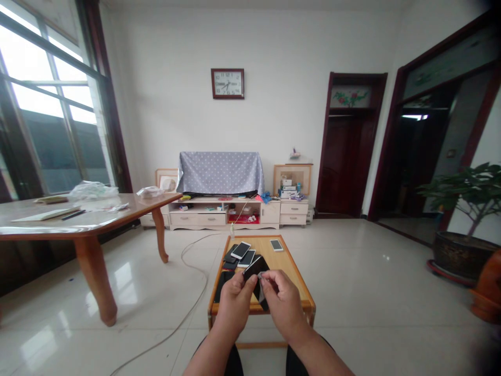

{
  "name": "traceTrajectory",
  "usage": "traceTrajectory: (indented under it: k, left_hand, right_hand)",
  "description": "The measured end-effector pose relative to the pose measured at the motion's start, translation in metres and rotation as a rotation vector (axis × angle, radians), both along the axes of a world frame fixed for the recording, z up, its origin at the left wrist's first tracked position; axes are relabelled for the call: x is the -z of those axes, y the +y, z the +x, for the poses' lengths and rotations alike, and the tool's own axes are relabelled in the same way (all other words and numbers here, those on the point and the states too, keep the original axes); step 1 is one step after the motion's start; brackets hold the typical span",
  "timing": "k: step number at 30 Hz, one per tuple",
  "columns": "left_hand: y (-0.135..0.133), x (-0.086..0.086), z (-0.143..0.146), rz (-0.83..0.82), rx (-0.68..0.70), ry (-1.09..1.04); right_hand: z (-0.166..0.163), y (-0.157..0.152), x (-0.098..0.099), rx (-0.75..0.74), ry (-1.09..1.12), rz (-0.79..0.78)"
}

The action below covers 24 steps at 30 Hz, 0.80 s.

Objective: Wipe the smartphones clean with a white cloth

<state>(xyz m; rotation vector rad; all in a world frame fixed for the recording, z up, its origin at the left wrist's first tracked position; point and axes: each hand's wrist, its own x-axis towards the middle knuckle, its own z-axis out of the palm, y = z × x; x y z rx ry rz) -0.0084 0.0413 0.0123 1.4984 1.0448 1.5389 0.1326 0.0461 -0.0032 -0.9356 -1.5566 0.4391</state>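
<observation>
My left hand (234,300) is closed around the side of a dark smartphone (255,265), held tilted above the near part of a small wooden table (291,279). Fingers pinched together, my right hand (285,298) grips a small grey cloth (261,295) against the phone's near side. Part of the phone and of the cloth is hidden by my fingers. Just beyond lie a white phone with a black screen (240,250), another white phone (247,258) and several dark phones, partly overlapping. A separate white phone (276,245) rests at the far right of the tabletop.
A small bottle (232,231) stands at the table's far left edge. To the left is a larger table (144,209) with plastic bags on it. A cable (195,305) runs over the floor. Further off are a low white cabinet (270,213) and a potted plant (456,250).
</observation>
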Motion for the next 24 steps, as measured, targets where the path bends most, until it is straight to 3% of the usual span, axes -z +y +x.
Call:
traceTrajectory:
  k: [8,14,19,24]
  left_hand:
    - [-0.003,-0.002,0.002,-0.074,0.077,-0.071]
    - [-0.002,0.005,0.000,-0.111,0.068,-0.107]
    - [-0.002,0.005,0.000,-0.127,0.084,-0.084]
    - [0.002,0.013,-0.002,-0.153,0.125,-0.206]
  right_hand:
    - [0.005,0.006,-0.017,0.157,-0.023,0.087]
    - [-0.002,0.000,-0.011,0.071,-0.213,0.192]
    - [-0.001,0.009,-0.021,0.190,-0.162,0.198]
    - [-0.007,-0.001,-0.018,0.062,-0.298,0.243]
